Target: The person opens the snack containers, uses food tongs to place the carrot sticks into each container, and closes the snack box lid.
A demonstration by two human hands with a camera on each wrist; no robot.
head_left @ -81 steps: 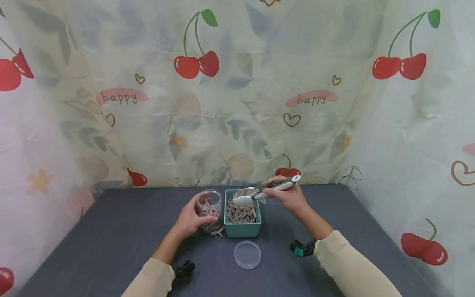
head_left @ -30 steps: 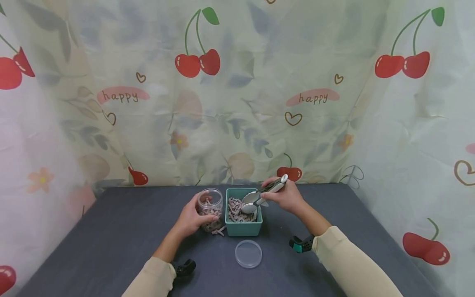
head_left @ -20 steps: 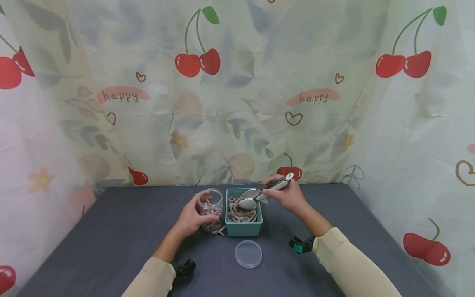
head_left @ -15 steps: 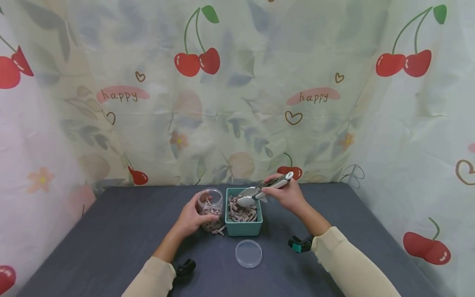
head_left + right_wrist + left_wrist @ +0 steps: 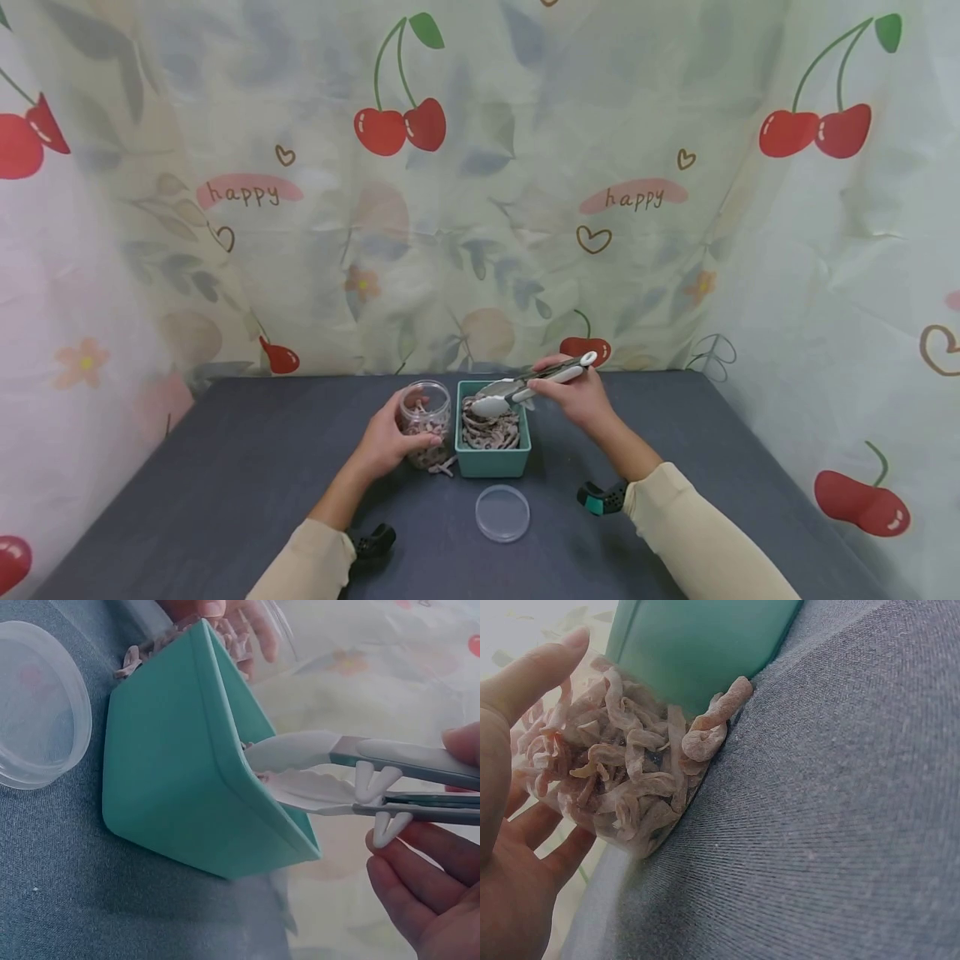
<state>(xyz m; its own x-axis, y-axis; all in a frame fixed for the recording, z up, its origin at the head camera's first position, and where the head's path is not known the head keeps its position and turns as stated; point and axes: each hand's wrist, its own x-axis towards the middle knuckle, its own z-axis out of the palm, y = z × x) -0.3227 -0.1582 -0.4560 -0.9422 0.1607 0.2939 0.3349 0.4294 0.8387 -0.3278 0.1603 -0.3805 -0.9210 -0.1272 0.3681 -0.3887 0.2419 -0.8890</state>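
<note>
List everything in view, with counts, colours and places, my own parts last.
Jar: one, clear, left of the box
Open box: one, teal, beside the jar
Twisted pieces: many, pale pinkish-brown, in jar and box; at least one by the jar's base
Tongs: one pair, white and grey, tips inside the box
Round lid: one, clear, in front of the box
Tabletop: one, dark blue-grey, underneath
Cherry-print backdrop: pale, behind
Wrist devices: two, black, one per wrist
Left hand: one, bare, gripping the jar
Right hand: one, bare, holding the tongs
Sleeves: two, cream
</note>
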